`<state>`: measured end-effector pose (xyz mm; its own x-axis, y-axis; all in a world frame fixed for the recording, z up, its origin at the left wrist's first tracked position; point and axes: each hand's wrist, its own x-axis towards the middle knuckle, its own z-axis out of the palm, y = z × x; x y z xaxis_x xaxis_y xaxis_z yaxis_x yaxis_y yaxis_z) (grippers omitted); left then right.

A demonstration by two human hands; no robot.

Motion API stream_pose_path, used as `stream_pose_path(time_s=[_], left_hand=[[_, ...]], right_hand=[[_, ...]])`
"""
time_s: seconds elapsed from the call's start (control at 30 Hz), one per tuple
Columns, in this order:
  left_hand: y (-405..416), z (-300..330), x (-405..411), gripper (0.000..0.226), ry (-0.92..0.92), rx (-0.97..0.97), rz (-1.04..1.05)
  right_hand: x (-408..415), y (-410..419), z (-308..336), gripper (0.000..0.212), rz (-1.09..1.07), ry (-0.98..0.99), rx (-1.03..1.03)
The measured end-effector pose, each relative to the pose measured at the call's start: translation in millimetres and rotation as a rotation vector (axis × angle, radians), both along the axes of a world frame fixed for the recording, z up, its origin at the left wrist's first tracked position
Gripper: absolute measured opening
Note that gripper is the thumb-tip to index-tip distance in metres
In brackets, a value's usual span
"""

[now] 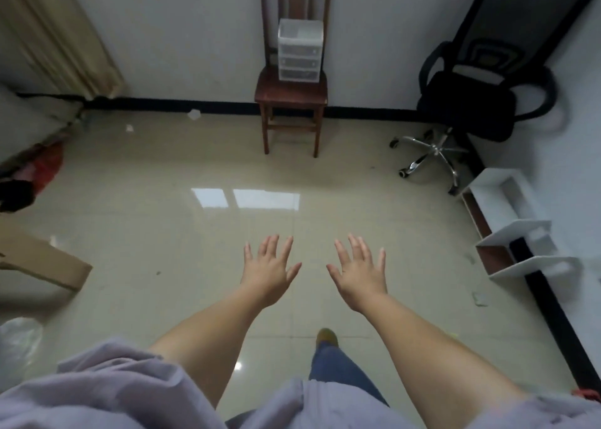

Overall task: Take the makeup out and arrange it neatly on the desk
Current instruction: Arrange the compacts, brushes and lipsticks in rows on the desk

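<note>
Both hands are held out over the glossy tiled floor (162, 233) in the lower middle of the frame, palms down. The left hand (268, 271) is empty with its fingers spread, and the right hand (361, 271) mirrors it just beside, fingers fanned, holding nothing. At the top centre, a small white drawer unit (300, 50) sits on the seat of a wooden chair (291, 95) against the wall; its contents cannot be made out. A black office chair (468, 103) stands at the upper right, well apart from the hands.
</note>
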<state>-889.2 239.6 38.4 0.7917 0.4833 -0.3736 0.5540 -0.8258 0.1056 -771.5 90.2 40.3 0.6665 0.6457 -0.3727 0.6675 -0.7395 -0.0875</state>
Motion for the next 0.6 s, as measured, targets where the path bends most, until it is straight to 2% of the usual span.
stream_pose_path(time_s=[0.17, 0.37, 0.6], left_hand=[[94.9, -14.2, 87.0, 0.063, -0.002, 0.045, -0.022], [211.6, -4.9, 205.7, 0.062, -0.036, 0.049, 0.048], [342.8, -7.3, 300.1, 0.062, -0.018, 0.037, 0.126]], right_hand=[[96.6, 81.0, -9.7, 0.060, 0.010, -0.018, 0.004], [232.5, 198.2, -4.5, 0.059, 0.084, -0.029, -0.023], [340.5, 331.5, -4.4, 0.058, 0.148, -0.027, -0.036]])
